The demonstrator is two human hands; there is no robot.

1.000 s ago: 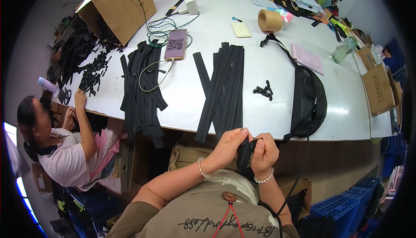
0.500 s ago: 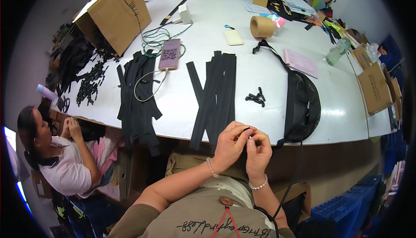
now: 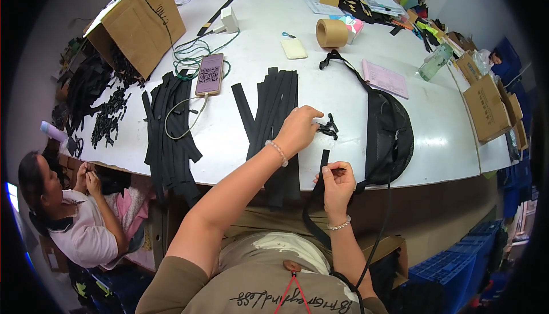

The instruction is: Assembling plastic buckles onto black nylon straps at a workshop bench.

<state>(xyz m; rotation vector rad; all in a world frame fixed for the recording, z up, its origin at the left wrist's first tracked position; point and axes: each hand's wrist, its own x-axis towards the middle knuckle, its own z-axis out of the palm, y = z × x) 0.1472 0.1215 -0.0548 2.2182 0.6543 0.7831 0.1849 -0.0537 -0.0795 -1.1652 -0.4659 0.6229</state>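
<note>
My left hand (image 3: 300, 128) reaches over the table to a small pile of black plastic pieces (image 3: 328, 129). Its fingers are curled together at the pile's left edge; what they grip, if anything, is hidden. Between thumb and fingers, my right hand (image 3: 339, 186) pinches a black webbing strap (image 3: 325, 158) by the table's front edge. One end of the strap sticks up above the thumb, and the rest hangs in a loop toward my lap. A bundle of black strips (image 3: 278, 102) lies beneath my left wrist. Right of my hands rests a black waist bag (image 3: 390, 134).
Another pile of black strips (image 3: 168, 125) lies left, beside a phone (image 3: 210, 74) on a cable. A cardboard box (image 3: 140, 25), a tape roll (image 3: 331, 32), a pink pad (image 3: 385, 78) and a bottle (image 3: 436, 62) stand or lie farther off. A co-worker (image 3: 80, 217) sits at left.
My hands were together at the table edge and have parted. The left has moved forward to the black plastic pieces; the right stays near the edge, the strap now plainly visible in it.
</note>
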